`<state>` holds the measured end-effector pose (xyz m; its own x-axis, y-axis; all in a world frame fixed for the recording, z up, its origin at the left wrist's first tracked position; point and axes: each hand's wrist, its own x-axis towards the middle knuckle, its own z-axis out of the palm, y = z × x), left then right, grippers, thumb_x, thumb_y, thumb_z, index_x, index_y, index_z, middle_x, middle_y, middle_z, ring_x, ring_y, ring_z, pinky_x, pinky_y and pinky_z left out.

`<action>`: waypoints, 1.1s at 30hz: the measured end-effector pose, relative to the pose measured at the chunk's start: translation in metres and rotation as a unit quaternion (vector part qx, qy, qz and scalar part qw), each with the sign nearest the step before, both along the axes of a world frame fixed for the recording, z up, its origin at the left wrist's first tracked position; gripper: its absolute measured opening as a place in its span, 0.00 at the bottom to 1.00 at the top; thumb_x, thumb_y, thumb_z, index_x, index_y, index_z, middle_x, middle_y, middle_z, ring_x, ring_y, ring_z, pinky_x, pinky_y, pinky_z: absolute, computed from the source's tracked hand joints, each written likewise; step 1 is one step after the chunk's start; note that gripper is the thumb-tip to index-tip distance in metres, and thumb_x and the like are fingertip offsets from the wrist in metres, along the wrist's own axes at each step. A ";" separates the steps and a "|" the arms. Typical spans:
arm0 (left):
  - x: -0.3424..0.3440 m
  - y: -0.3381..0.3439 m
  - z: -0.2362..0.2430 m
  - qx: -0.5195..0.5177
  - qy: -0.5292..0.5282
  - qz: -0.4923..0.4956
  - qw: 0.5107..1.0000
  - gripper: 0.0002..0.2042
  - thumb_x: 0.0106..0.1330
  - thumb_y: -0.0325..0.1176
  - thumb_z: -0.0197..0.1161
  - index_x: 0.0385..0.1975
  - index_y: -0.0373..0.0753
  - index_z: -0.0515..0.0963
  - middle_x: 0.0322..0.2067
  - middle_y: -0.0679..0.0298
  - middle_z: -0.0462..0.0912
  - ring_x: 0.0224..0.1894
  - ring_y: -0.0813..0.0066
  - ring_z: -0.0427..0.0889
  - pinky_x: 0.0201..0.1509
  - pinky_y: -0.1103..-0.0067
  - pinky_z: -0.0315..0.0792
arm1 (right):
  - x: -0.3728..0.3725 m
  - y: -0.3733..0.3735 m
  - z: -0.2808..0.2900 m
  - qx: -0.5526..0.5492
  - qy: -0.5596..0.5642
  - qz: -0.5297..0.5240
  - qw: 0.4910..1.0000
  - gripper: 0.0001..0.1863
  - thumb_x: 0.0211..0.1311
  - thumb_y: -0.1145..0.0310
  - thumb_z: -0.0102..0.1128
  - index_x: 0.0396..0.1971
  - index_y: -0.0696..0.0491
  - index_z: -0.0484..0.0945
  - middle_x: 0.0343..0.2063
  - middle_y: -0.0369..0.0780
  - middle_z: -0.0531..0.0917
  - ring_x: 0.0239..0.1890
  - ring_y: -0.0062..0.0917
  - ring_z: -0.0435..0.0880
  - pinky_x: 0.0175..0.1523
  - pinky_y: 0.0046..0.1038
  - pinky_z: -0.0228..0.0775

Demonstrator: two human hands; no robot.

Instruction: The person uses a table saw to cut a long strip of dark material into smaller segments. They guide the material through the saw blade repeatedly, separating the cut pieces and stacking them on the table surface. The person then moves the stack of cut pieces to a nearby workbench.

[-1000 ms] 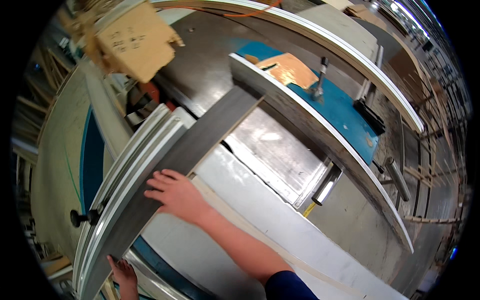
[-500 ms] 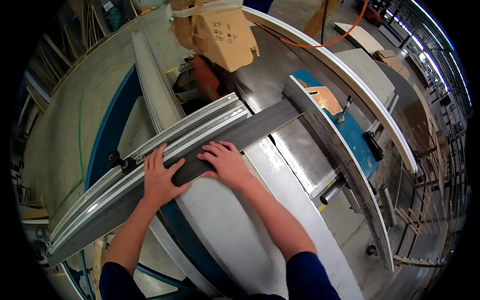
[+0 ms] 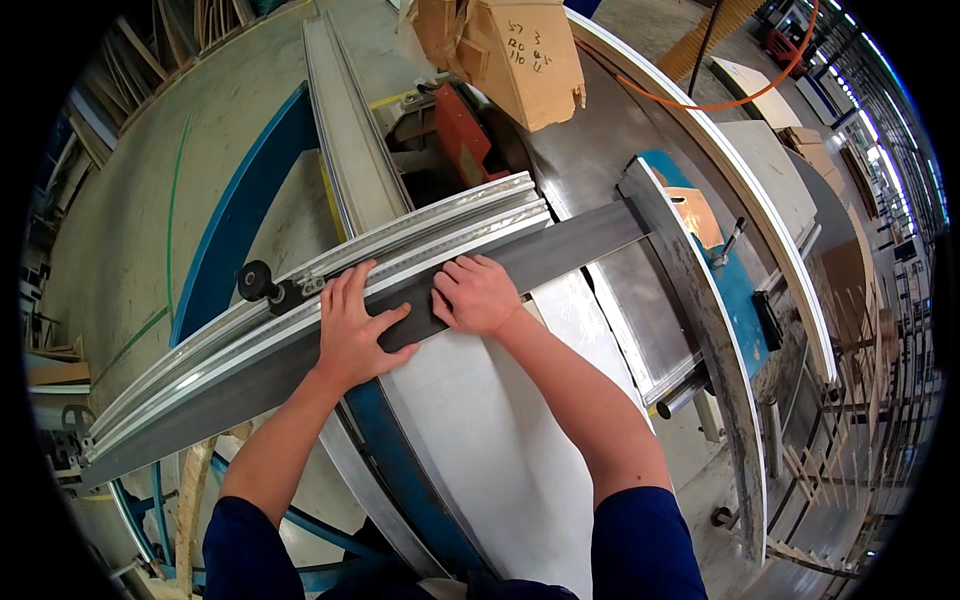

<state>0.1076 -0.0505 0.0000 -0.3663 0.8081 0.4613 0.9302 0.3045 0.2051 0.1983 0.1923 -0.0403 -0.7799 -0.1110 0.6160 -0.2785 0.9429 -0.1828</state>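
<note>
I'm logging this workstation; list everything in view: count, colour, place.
board: one, dark grey, centre
fence: one, silver, board's far side
knob: one, black, fence's left
panel: one, pale grey, board's near side
upright plate: one, grey, board's right end
lever: one, silver, beyond upright plate
box: one, brown, top centre
machine part: one, red, near box
hose: one, orange, upper right
curved beam: one, blue, left
distant clutter: uncountable, right
left hand: one, on fence and board
right hand: one, on board
sleeves: two, dark blue, lower edge

Left hand (image 3: 352, 328) lies palm down, fingers (image 3: 352, 287) splayed. Right hand (image 3: 478, 297) bends its fingers inward. Both forearms (image 3: 575, 385) slant together.
</note>
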 end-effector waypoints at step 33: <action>-0.116 0.033 0.006 -0.014 -0.046 0.021 0.999 0.21 0.41 0.42 0.87 0.40 0.51 0.95 0.76 0.44 0.65 0.78 0.41 0.61 0.83 0.47 0.50 | -0.125 0.034 0.003 -0.004 -0.022 -0.004 1.000 0.09 0.59 0.63 0.68 0.27 0.52 0.80 0.30 0.39 0.83 0.40 0.36 0.86 0.48 0.37 0.77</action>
<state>-0.0080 -0.0180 0.0061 -0.4400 0.8031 0.4017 0.8941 0.3501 0.2794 0.0733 0.2258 -0.0376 -0.8078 -0.0993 0.5811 -0.2614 0.9438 -0.2021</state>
